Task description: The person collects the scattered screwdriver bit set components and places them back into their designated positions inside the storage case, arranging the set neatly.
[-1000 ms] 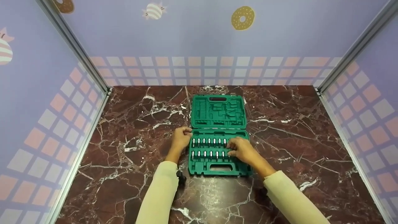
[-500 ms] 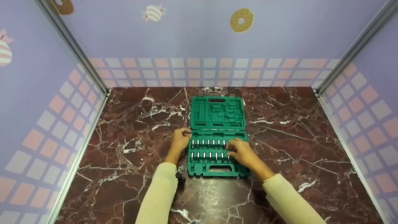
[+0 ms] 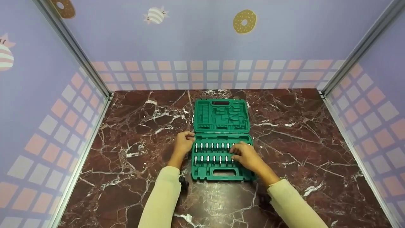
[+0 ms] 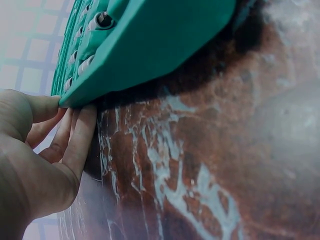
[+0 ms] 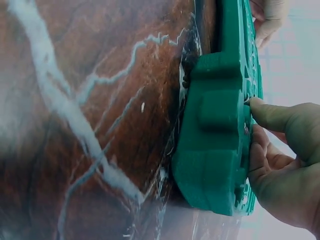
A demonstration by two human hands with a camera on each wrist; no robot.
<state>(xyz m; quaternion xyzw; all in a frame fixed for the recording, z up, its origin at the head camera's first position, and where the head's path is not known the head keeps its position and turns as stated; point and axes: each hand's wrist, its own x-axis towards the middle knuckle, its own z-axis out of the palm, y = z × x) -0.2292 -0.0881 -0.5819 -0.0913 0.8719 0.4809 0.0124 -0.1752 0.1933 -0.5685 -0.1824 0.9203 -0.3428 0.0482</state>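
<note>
An open green tool case (image 3: pixel 202 174) lies flat, its moulded lid (image 3: pixel 205 115) folded back. Two rows of silver bit sockets (image 3: pixel 214 160) stand in its near half; one socket (image 4: pixel 102 20) shows a dark tip in the left wrist view. My left hand (image 3: pixel 183 145) holds the case's left edge, thumb on the rim and fingers against its side. Over the right end of the rows, my right hand (image 3: pixel 246 155) has thumb and fingers bent into the case, pinching at a bit socket that the fingers mostly hide. Its thumb (image 5: pixel 272 115) shows in the right wrist view.
A dark red marble-patterned tabletop (image 3: pixel 133 177) surrounds the case. Lilac panels with a checked border, such as the back wall (image 3: pixel 202 38), close in the table at the back and both sides. Metal rails (image 3: pixel 79 50) run along their corners.
The head view has tilted a little. My right hand has shifted slightly, and a socket at the right of the near row now shows beside its thumb. My left hand keeps its place.
</note>
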